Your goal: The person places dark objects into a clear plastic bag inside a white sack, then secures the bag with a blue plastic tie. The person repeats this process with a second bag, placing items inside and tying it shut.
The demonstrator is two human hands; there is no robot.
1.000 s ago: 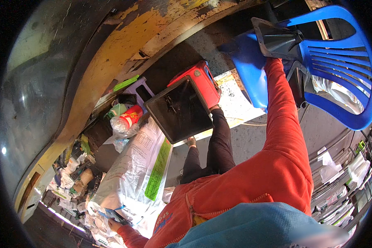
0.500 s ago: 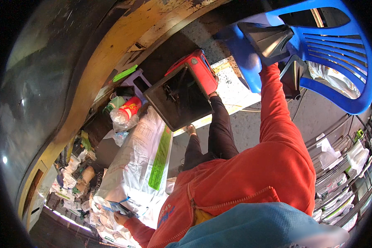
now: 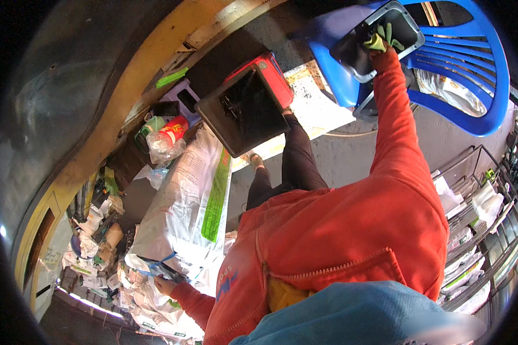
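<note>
My right hand (image 3: 384, 53) reaches into the mouth of a black tapered plastic box (image 3: 352, 50) beside the blue plastic chair (image 3: 334, 77). Its fingers close around a yellow-green, glove-like piece (image 3: 376, 42); grey-green finger-shaped parts (image 3: 394, 35) show beside it. Under this box, another black part (image 3: 367, 104) is partly hidden by my sleeve. At the lower left, my left hand (image 3: 166, 286) lies against the heap of white plastic sacks (image 3: 147, 302), below a blue strap (image 3: 166, 260). Its fingers look extended, though small in view.
A dark open tray (image 3: 213, 118) leans by a red crate (image 3: 279, 86) in front of my legs. A long white sack with a green stripe (image 3: 214, 215) lies left. A yellow-framed machine (image 3: 106, 121) curves along the left; a metal rack (image 3: 472, 230) holds sacks on the right.
My right hand has moved up and away. The upper black box has turned so its opening shows, with the yellow-green piece now visible. My left hand has shifted slightly left and no longer shows the dark piece.
</note>
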